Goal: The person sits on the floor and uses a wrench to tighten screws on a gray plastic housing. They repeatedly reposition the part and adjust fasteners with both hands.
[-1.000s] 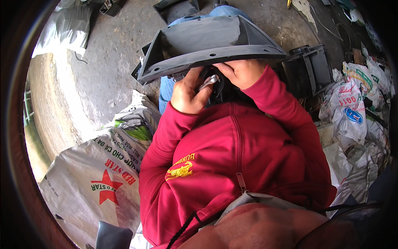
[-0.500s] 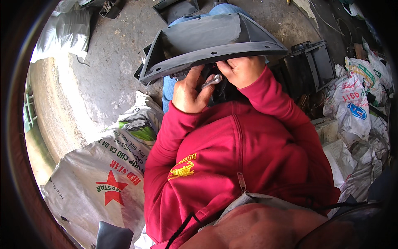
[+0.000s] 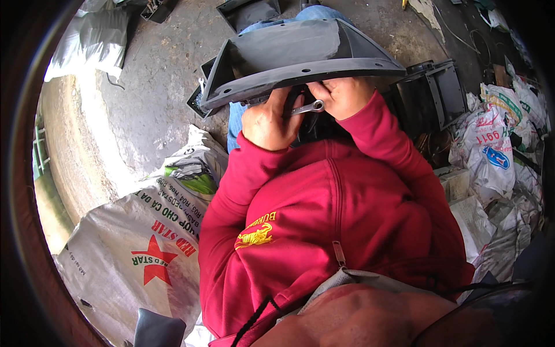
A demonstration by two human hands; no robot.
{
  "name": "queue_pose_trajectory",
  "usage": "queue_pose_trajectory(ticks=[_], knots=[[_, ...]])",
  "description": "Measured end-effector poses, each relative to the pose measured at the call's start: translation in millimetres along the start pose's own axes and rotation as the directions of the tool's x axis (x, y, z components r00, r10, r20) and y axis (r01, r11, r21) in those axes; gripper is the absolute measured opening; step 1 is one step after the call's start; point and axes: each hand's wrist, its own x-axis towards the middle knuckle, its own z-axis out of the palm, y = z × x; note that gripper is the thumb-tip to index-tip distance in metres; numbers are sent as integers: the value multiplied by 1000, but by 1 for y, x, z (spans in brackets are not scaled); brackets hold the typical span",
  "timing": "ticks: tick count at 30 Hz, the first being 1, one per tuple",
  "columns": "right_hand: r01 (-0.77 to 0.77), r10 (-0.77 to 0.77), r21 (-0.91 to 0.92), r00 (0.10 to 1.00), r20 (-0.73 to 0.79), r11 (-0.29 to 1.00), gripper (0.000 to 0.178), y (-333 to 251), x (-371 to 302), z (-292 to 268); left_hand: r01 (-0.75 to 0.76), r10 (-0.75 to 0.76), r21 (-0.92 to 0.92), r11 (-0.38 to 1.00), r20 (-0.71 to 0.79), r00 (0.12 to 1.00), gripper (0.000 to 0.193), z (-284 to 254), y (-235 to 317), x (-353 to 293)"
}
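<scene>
A large dark grey trough-like part [image 3: 283,46] with slanted sides and a curved, holed flange rests over my lap. Beneath its near edge, my left hand [image 3: 267,122] is closed around a silver ring spanner [image 3: 306,108], whose ring end points toward my other hand. The left fingertips go out of sight behind the flange. My right hand [image 3: 347,97] is curled against the underside of the same flange, thumb and forefinger close together. What it pinches there is hidden. Dark hardware shows between the hands, too shaded to make out.
A small dark tray [image 3: 198,99] with bluish bits sits left of the grey part. Similar dark frames stand beyond my knees [image 3: 245,13] and to the right [image 3: 436,92]. White printed sacks [image 3: 133,254] lie at my left, with more bags [image 3: 491,139] at right.
The spanner has swung, its ring end moving right to beside my right hand. My hands and the grey part have shifted slightly to the right.
</scene>
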Motion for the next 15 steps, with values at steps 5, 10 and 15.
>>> queue_pose_trajectory(ticks=[5, 10, 15], knots=[[36, -37, -12, 997, -74, 999, 11, -3, 1, -1, -56, 57, 14, 998, -69, 996, 41, 3, -5, 0], [80, -87, -95, 993, -81, 992, 10, -7, 4, -2, 47, -48, 23, 999, 19, 999, 44, 1, -3, -5], [70, -79, -95, 992, -95, 993, 9, -7, 6, 0, 31, -31, 11, 999, 1, 1000, 48, 2, -3, -5]])
